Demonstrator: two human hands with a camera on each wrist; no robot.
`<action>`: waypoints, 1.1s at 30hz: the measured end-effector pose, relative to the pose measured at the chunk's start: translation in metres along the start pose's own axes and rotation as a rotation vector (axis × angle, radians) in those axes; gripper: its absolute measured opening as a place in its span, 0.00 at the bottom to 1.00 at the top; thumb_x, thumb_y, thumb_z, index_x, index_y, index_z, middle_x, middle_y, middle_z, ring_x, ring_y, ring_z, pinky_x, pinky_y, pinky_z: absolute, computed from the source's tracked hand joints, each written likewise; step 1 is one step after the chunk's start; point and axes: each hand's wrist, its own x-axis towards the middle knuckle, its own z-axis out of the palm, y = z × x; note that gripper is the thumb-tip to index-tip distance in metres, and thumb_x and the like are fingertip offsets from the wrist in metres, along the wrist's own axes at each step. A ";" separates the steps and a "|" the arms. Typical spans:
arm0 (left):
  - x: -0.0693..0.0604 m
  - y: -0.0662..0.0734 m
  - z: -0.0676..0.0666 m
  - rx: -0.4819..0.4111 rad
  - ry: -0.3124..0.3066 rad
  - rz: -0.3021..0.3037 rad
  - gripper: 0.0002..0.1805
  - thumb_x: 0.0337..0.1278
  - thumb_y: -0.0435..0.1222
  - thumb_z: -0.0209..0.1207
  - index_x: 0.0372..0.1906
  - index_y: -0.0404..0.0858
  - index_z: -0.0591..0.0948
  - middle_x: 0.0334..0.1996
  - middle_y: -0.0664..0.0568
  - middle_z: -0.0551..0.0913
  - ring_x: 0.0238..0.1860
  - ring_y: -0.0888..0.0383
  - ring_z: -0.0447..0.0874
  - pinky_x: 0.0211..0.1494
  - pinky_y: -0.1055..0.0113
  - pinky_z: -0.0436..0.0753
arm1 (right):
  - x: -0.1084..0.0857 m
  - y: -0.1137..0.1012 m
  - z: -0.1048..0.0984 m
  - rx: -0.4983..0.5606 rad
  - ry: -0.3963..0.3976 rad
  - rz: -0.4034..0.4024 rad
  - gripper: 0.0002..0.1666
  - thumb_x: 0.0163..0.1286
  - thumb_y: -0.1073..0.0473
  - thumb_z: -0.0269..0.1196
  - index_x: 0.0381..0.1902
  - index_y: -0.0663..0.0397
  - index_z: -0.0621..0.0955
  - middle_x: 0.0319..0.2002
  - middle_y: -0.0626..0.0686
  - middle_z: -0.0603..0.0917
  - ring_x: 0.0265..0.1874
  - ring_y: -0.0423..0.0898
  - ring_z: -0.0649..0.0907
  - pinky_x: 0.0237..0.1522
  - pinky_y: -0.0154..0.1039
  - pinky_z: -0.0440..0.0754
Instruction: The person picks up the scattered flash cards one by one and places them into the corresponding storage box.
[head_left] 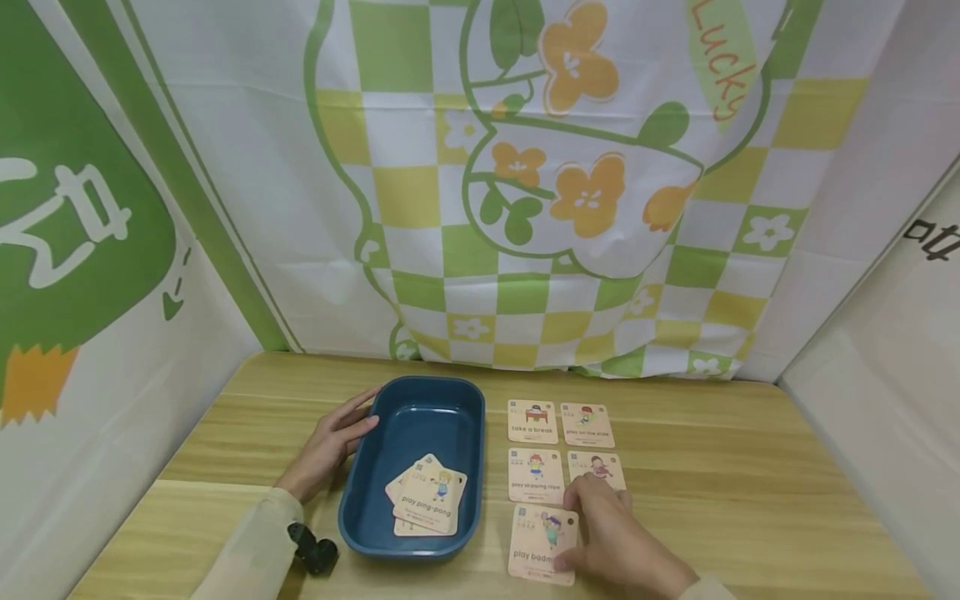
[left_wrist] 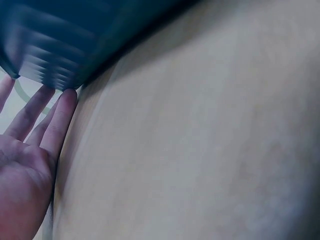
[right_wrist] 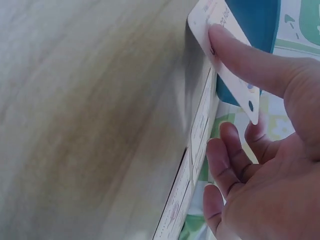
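My right hand (head_left: 618,537) pinches a "play badminton" card (head_left: 534,546) by its right edge, between thumb and index finger. In the right wrist view the card (right_wrist: 240,70) stands tilted above the table, while the other fingers hang loosely curled. My left hand (head_left: 330,446) rests against the left side of a blue tray (head_left: 408,429), its extended fingers (left_wrist: 60,120) touching the outer wall in the left wrist view. Inside the tray lies a small overlapping pile of cards, with a "play ping-pong" card (head_left: 431,500) on top.
Right of the tray lie a "take a break" card (head_left: 532,421), a slide card (head_left: 588,425), a "play skipping rope" card (head_left: 535,477) and another card (head_left: 592,467) partly behind my right hand. A black device (head_left: 313,552) sits at my left wrist. Patterned cloth (head_left: 517,292) hangs behind the wooden table (head_left: 720,467).
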 end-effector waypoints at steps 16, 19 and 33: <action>-0.002 0.001 0.000 -0.017 -0.013 0.014 0.34 0.75 0.40 0.56 0.80 0.42 0.60 0.73 0.31 0.63 0.65 0.37 0.74 0.58 0.64 0.82 | -0.002 0.002 -0.009 0.065 0.051 -0.074 0.09 0.68 0.53 0.69 0.40 0.46 0.79 0.38 0.39 0.76 0.49 0.50 0.76 0.57 0.60 0.64; -0.001 0.001 0.000 -0.020 -0.013 0.012 0.34 0.75 0.40 0.56 0.80 0.42 0.60 0.73 0.31 0.63 0.65 0.38 0.74 0.58 0.64 0.82 | -0.002 0.003 -0.009 0.065 0.075 -0.109 0.06 0.71 0.52 0.67 0.39 0.45 0.81 0.39 0.39 0.76 0.60 0.59 0.75 0.62 0.72 0.58; -0.001 0.001 -0.001 -0.024 -0.017 0.011 0.34 0.75 0.40 0.56 0.80 0.42 0.60 0.73 0.31 0.62 0.66 0.37 0.74 0.58 0.64 0.82 | 0.000 -0.007 -0.018 0.101 0.096 -0.151 0.05 0.73 0.50 0.64 0.36 0.40 0.82 0.37 0.37 0.75 0.43 0.40 0.74 0.54 0.55 0.68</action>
